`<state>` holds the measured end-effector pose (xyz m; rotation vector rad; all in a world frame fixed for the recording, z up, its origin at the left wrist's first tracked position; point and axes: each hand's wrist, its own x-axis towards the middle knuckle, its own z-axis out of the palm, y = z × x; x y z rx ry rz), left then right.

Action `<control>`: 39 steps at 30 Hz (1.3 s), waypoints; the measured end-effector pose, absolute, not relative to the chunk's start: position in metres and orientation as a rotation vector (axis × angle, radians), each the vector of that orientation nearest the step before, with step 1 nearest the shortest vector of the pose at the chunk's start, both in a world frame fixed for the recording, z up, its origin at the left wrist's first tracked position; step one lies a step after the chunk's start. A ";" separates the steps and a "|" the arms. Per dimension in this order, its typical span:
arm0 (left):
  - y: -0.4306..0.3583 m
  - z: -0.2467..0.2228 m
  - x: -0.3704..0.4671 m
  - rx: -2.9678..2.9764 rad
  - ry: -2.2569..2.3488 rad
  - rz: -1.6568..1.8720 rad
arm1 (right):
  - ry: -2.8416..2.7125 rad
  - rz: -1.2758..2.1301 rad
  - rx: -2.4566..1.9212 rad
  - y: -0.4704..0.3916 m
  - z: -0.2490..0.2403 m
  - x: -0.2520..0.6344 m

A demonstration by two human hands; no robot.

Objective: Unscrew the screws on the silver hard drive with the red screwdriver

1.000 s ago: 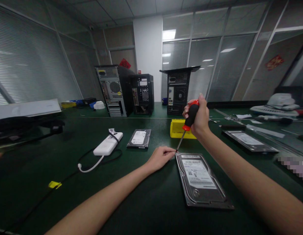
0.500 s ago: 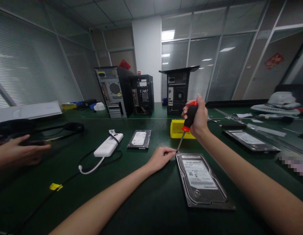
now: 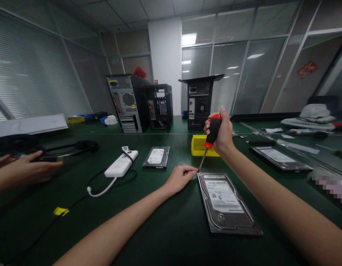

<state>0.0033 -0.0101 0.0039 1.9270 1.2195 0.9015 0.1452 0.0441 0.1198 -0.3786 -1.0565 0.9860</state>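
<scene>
Currently, the right hand (image 3: 224, 136) grasps the screwdriver (image 3: 214, 130), tip at the far left corner of the hard drive (image 3: 225, 203); whether the left hand (image 3: 178, 178) alongside grips anything cannot be determined.

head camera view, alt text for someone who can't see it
A person's right hand grips a red and black screwdriver, its tip at the far left corner of a hard drive on a green table, the left hand close beside it. Three computer cases stand behind; at left are another person's hands.
</scene>
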 end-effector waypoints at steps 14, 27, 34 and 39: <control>-0.010 0.003 0.002 2.010 1.239 0.909 | -1.099 0.974 -0.405 0.045 0.119 0.147; -0.009 0.002 0.002 2.010 1.223 0.911 | -1.255 1.033 -0.287 0.044 0.116 0.143; -0.008 0.001 0.003 2.002 1.227 0.902 | -1.372 0.984 -0.301 0.044 0.115 0.147; -0.007 0.000 0.003 1.986 1.226 0.917 | -1.330 1.023 -0.347 0.043 0.119 0.149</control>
